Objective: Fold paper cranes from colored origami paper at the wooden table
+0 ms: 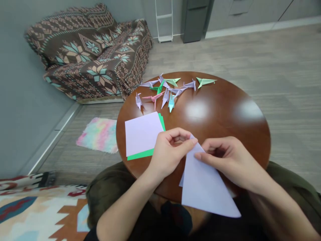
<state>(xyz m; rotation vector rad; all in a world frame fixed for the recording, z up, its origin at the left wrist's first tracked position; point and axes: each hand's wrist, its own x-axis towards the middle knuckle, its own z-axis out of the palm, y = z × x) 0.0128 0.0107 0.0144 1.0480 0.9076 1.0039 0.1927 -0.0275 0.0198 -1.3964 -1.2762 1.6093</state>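
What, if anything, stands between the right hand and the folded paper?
Nothing visible: the right hand touches the folded paper directly, and the left hand grips its top corner. The paper stack lies off to the left.

The left hand [170, 150] is pinching, its thumb [188, 146] pressing toward curled fingers. The right hand [229, 159] is pinching just beside it, thumb [210, 160] pointing inward. Both bare forearms [125, 207] are reaching forward, converging, wrists slightly bent.

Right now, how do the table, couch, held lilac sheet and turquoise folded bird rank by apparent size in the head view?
Largest to smallest:
1. Table
2. Couch
3. Held lilac sheet, nearer the camera than the bird
4. Turquoise folded bird
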